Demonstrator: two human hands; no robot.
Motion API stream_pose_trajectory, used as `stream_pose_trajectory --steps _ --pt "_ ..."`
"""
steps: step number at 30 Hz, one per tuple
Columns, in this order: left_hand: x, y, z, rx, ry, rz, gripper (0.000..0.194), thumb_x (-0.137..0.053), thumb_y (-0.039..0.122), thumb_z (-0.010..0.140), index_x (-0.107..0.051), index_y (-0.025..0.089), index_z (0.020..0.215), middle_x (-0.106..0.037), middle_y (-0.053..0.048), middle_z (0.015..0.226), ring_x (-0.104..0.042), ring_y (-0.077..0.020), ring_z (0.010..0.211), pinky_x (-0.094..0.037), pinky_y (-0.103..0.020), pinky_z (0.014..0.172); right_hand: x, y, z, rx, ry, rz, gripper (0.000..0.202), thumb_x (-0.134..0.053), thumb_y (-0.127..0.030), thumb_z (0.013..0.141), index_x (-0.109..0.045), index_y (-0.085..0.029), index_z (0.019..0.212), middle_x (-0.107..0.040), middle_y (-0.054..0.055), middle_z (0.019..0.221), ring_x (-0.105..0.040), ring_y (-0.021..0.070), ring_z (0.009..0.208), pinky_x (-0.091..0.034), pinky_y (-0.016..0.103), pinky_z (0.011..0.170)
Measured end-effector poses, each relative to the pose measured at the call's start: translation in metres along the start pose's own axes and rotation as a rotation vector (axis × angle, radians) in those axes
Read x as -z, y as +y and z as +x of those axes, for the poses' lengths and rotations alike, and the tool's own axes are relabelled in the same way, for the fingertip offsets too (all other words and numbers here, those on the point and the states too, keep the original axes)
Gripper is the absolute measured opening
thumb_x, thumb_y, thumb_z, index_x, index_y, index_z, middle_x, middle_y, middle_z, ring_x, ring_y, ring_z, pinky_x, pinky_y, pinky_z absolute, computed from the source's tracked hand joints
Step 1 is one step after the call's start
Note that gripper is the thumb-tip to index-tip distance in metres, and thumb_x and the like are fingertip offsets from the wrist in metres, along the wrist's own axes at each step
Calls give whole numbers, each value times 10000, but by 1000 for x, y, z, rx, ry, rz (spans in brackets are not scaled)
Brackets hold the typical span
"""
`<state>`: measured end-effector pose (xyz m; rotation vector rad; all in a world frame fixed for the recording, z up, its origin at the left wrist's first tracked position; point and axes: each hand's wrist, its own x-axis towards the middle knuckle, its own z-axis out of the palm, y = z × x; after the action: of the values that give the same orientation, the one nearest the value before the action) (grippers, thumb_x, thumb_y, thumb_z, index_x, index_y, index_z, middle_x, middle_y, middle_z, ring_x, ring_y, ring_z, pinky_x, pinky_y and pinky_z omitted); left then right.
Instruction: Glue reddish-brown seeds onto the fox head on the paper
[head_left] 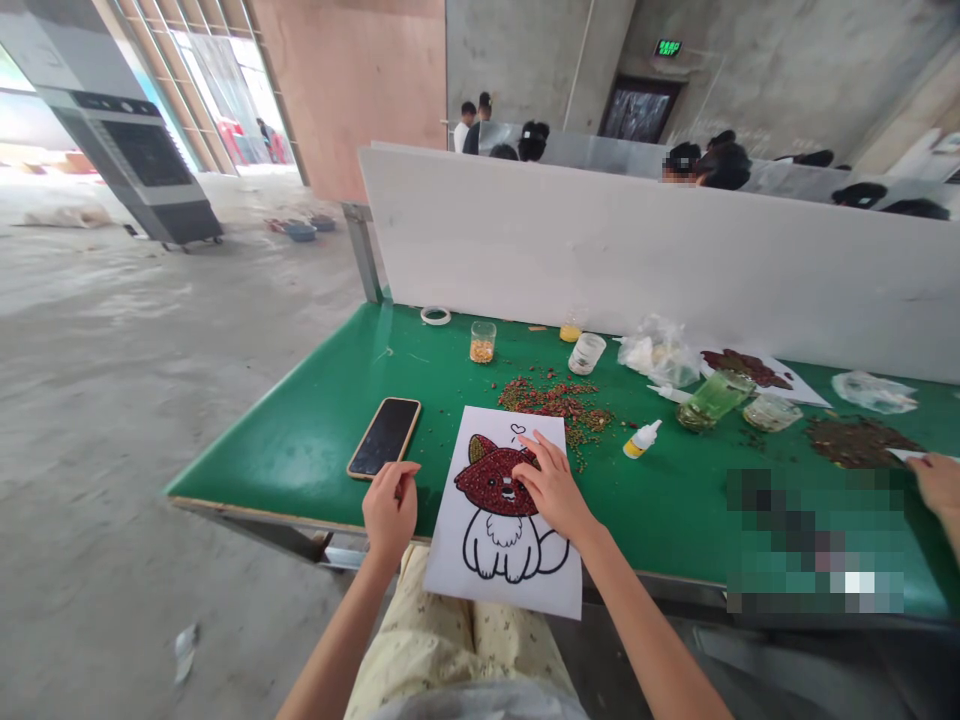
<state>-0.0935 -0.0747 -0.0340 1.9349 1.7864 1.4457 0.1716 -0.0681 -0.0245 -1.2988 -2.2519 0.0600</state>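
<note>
A sheet of white paper (444,560) with a printed cartoon fox lies at the table's front edge, its lower part over my lap. Dark red beans cover most of the fox's head (487,487), and greenish grains fill one ear (480,450). My right hand (551,485) is over the head's right side, fingers apart and stretched onto the sheet, hiding the other ear. My left hand (391,508) is at the table edge left of the paper, fingers curled in, with nothing visible in them. A phone (385,437) lies just beyond it.
Loose red and green beans (551,400) lie behind the sheet. Around them are a glue bottle (643,440), a glass of yellow kernels (483,343), a tipped jar (586,354), a green jar (715,400) and a tape roll (435,316). At right, another person's hand (937,482) touches paper. A white partition (637,250) stands behind.
</note>
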Motion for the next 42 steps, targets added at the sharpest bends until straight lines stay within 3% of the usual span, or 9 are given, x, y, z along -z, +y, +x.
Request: stream_pose_trajectory --steps 6,11,15,21,26,30,34,38,42 --pt "0 0 0 -10 -6 -2 186 -422 139 836 -605 166 827 -618 -25 775 -535 -118 641 -424 -228 622 1 5 -2 -69 143 71 184 -423 -158 901 -591 -230 920 -522 76 1246 -411 232 1235 -357 438 1007" --pt "1 -2 0 -2 -6 14 183 -431 147 837 -612 167 818 -624 -23 771 -549 -120 650 -423 -226 623 4 20 -14 -463 463 252 141 -510 -330 867 -495 -202 811 -545 17 777 -532 163 743 -451 293 691" --pt "1 -3 0 5 -17 14 186 -430 156 846 -612 170 812 -625 -25 774 -556 -122 659 -427 -227 631 4 29 -21 -692 528 413 261 -552 -430 824 -488 -199 721 -489 -37 621 -466 117 557 -402 232 551" --pt "2 -3 0 3 -27 10 193 -428 165 851 -613 170 800 -627 -26 779 -577 -130 705 -437 -232 671 1 26 -17 -788 320 545 286 -612 -469 747 -578 -188 713 -625 16 629 -574 156 537 -445 255 555" --pt "3 -5 -1 8 -21 30 183 -446 183 853 -621 174 802 -637 -22 788 -594 -130 716 -444 -225 675 8 33 -20 -862 235 637 319 -524 -471 793 -627 -169 816 -704 81 771 -636 180 548 -466 261 514" --pt "3 -7 0 -12 -23 37 177 -453 192 853 -622 180 802 -642 -21 786 -604 -132 715 -452 -220 663 30 68 3 -764 208 521 304 -408 -377 869 -621 -170 934 -711 92 871 -667 186 673 -489 268 566" --pt "4 -8 0 -26 -50 46 175 -452 190 850 -620 187 802 -645 -19 787 -613 -132 722 -464 -216 666 46 116 60 -704 101 89 238 -485 -160 808 -624 -207 996 -682 61 1035 -644 188 877 -470 288 735" --pt "5 -11 -1 -25 -52 64 169 -454 185 849 -616 194 803 -645 -19 798 -619 -134 740 -476 -216 683 43 155 110 -746 -28 -127 261 -508 -111 800 -651 -201 998 -662 78 1068 -613 215 912 -440 288 710" --pt "5 -15 -3 -30 -51 78 166 -457 183 846 -615 199 797 -642 -21 804 -622 -132 739 -484 -208 670 25 171 118 -724 -16 -147 365 -468 -20 774 -658 -227 1006 -652 57 1068 -587 200 926 -408 265 691"
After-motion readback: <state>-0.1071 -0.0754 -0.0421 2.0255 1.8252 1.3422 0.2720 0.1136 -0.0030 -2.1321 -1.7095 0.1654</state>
